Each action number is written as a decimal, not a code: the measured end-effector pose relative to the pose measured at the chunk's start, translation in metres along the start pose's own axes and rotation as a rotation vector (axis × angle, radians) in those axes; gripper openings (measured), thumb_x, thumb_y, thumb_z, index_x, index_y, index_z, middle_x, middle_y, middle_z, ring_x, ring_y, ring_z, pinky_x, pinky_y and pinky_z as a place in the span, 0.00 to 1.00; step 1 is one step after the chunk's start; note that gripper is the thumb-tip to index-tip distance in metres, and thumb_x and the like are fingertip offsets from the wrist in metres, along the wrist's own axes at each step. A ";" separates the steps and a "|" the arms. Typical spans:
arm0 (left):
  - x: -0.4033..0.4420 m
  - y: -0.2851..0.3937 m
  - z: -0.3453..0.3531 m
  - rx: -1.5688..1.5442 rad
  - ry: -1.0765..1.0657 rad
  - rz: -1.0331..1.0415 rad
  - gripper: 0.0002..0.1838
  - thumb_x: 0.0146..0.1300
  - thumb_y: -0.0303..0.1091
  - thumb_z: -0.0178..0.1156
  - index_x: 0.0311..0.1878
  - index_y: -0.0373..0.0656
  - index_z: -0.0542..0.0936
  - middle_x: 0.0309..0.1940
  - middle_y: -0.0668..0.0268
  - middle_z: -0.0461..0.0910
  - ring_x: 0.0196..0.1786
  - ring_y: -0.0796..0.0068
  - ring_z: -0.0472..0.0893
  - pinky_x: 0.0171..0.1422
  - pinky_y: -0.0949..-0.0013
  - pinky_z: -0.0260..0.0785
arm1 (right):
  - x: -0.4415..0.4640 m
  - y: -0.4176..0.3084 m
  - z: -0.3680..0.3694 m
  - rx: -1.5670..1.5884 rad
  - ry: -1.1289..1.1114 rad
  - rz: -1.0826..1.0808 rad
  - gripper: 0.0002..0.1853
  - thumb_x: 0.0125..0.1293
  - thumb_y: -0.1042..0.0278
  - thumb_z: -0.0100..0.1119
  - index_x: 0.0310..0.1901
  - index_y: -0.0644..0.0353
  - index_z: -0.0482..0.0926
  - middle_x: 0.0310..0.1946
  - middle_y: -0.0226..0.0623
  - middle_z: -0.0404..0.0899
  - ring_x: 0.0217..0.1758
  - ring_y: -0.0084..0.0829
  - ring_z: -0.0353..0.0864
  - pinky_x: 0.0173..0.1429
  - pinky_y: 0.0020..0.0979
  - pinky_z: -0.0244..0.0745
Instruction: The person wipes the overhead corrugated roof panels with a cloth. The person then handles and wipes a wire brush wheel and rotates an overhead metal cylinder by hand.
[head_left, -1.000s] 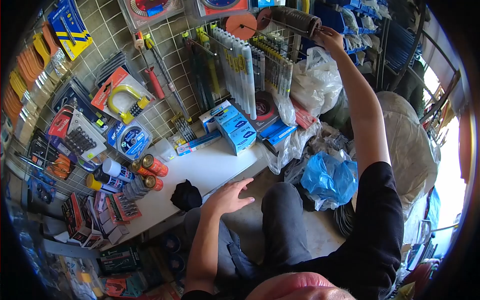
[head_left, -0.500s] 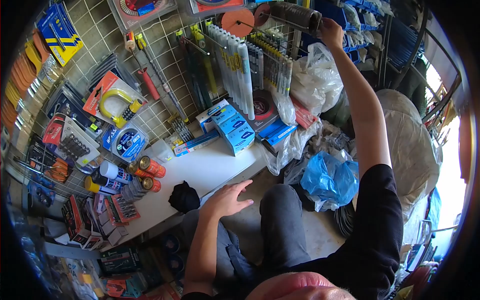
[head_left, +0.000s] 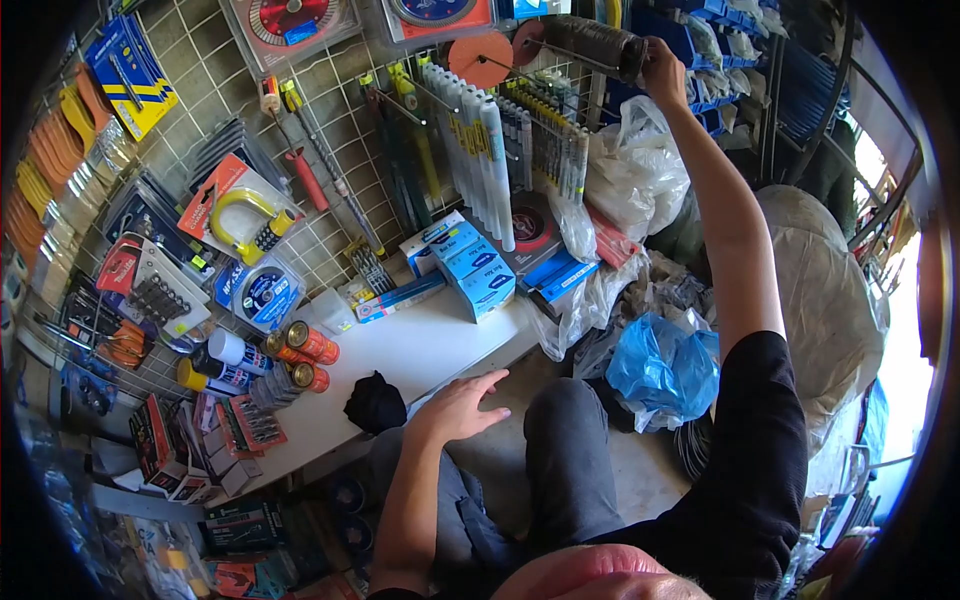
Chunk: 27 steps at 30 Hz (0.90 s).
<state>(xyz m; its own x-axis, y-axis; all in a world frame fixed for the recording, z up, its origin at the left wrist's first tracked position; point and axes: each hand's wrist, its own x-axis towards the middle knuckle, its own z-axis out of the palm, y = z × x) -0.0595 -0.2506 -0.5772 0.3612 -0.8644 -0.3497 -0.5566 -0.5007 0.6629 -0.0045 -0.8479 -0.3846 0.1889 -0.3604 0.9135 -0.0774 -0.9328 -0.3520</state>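
At the upper right, my right hand (head_left: pixel 663 75) is raised with its fingers closed at the near end of a dark stack of discs (head_left: pixel 590 45) hanging from a wall rod; the fingertips are partly hidden. Flat orange-red discs (head_left: pixel 480 58) hang on rods just left of that stack. My left hand (head_left: pixel 460 408) hovers by my left knee, fingers apart and holding nothing. Close to it, a black cloth bundle (head_left: pixel 375 403) lies on the edge of the white shelf (head_left: pixel 400 345).
Blue boxes (head_left: pixel 480 285) and orange-red cans (head_left: pixel 312 343) stand on the shelf. Packaged tools, including a yellow lock (head_left: pixel 240 220), hang on the wire grid. White-capped tubes (head_left: pixel 485 150) jut out below the discs. A blue plastic bag (head_left: pixel 662 365) lies beside my right knee.
The view has shifted slightly, so the wall goods and shelf appear a little lower and further right. My right hand stays at the disc stack and my left hand stays open.
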 end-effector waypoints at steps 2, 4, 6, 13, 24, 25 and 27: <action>0.000 0.002 0.000 0.007 0.015 0.019 0.38 0.67 0.47 0.68 0.78 0.49 0.67 0.63 0.52 0.82 0.65 0.52 0.80 0.72 0.57 0.70 | 0.004 0.003 -0.002 -0.068 -0.044 -0.013 0.13 0.71 0.69 0.61 0.55 0.59 0.84 0.46 0.52 0.88 0.49 0.53 0.88 0.55 0.45 0.83; -0.001 0.005 -0.001 0.014 0.038 0.033 0.38 0.67 0.46 0.68 0.78 0.49 0.68 0.61 0.50 0.83 0.62 0.51 0.83 0.69 0.57 0.73 | 0.007 0.003 -0.002 -0.129 -0.089 -0.028 0.14 0.71 0.71 0.60 0.56 0.59 0.83 0.46 0.52 0.88 0.50 0.55 0.88 0.55 0.46 0.83; -0.002 0.007 -0.003 -0.003 0.001 -0.006 0.38 0.67 0.48 0.68 0.78 0.50 0.68 0.64 0.54 0.81 0.67 0.51 0.78 0.75 0.56 0.68 | 0.009 0.001 -0.004 -0.168 -0.112 -0.014 0.14 0.70 0.73 0.60 0.55 0.59 0.83 0.46 0.54 0.87 0.51 0.57 0.86 0.55 0.48 0.82; -0.002 0.001 -0.003 -0.019 0.011 0.009 0.39 0.67 0.48 0.68 0.78 0.50 0.68 0.64 0.53 0.81 0.68 0.51 0.78 0.75 0.56 0.68 | 0.009 0.015 -0.004 -0.075 -0.153 0.040 0.13 0.74 0.67 0.57 0.52 0.63 0.85 0.42 0.52 0.89 0.46 0.54 0.89 0.49 0.45 0.86; -0.004 0.007 -0.006 -0.015 0.014 0.007 0.39 0.67 0.48 0.67 0.78 0.49 0.67 0.64 0.52 0.81 0.68 0.51 0.78 0.75 0.56 0.68 | 0.009 0.001 -0.022 0.352 -0.236 0.471 0.17 0.77 0.60 0.55 0.52 0.66 0.85 0.41 0.45 0.89 0.41 0.40 0.92 0.37 0.36 0.91; -0.005 0.008 -0.006 -0.014 0.013 0.007 0.39 0.67 0.48 0.67 0.78 0.49 0.67 0.64 0.52 0.81 0.68 0.51 0.78 0.75 0.56 0.68 | 0.008 -0.003 -0.023 0.330 -0.232 0.471 0.17 0.76 0.59 0.56 0.52 0.65 0.85 0.42 0.44 0.89 0.42 0.41 0.91 0.39 0.38 0.90; -0.006 0.010 -0.008 -0.029 0.005 -0.005 0.39 0.66 0.48 0.68 0.78 0.48 0.68 0.63 0.52 0.81 0.68 0.51 0.78 0.74 0.56 0.68 | 0.017 0.024 -0.012 0.124 -0.155 0.222 0.18 0.76 0.57 0.57 0.53 0.63 0.85 0.43 0.43 0.89 0.44 0.41 0.91 0.42 0.41 0.89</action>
<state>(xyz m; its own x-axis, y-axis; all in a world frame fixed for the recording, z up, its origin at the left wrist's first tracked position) -0.0618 -0.2499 -0.5629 0.3676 -0.8619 -0.3493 -0.5332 -0.5031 0.6802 -0.0151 -0.8765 -0.3756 0.3289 -0.5430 0.7727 -0.0154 -0.8212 -0.5705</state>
